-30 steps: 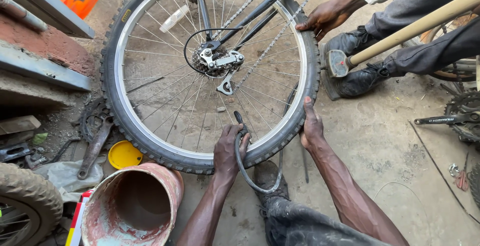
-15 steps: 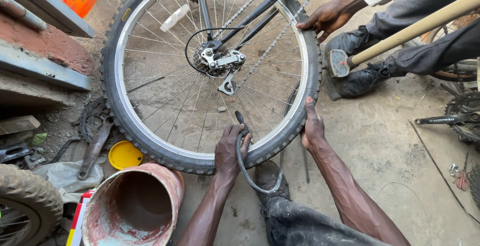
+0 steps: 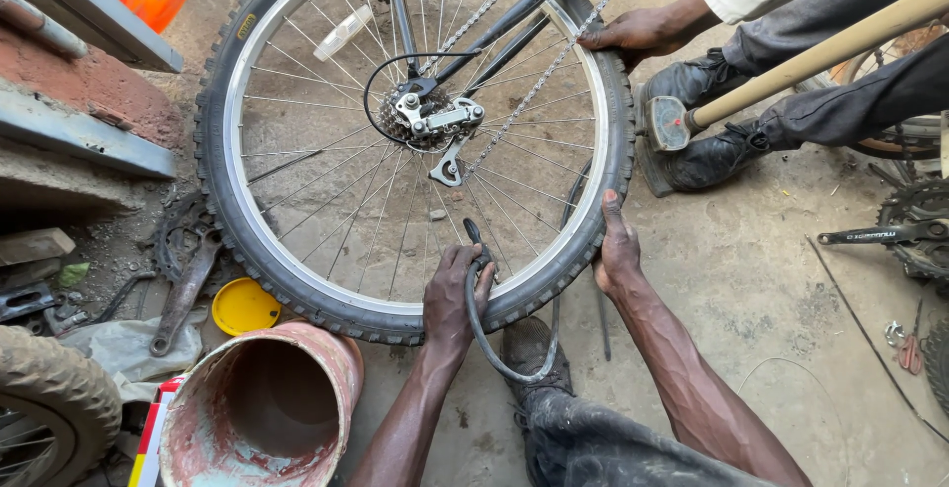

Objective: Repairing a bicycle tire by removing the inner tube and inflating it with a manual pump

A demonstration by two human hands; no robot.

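Black rubber rings the bicycle wheel [image 3: 415, 141], which stands upright on the concrete floor [image 3: 771, 269] in the middle of the scene; the left hand [image 3: 453, 294] presses against the near rim, fingers closed round the end of a black pump hose [image 3: 486, 344] that loops down and back toward the person; the right hand [image 3: 618, 245] lies on the tyre's right near edge, thumb up along the tread, fingers curled behind it; at the far right another person's hand [image 3: 638, 30] rests on the tyre; a worn pink bucket [image 3: 262, 408] sits just beside the wheel's near left edge, a yellow lid [image 3: 244, 306] next to it; open floor spreads to the right.
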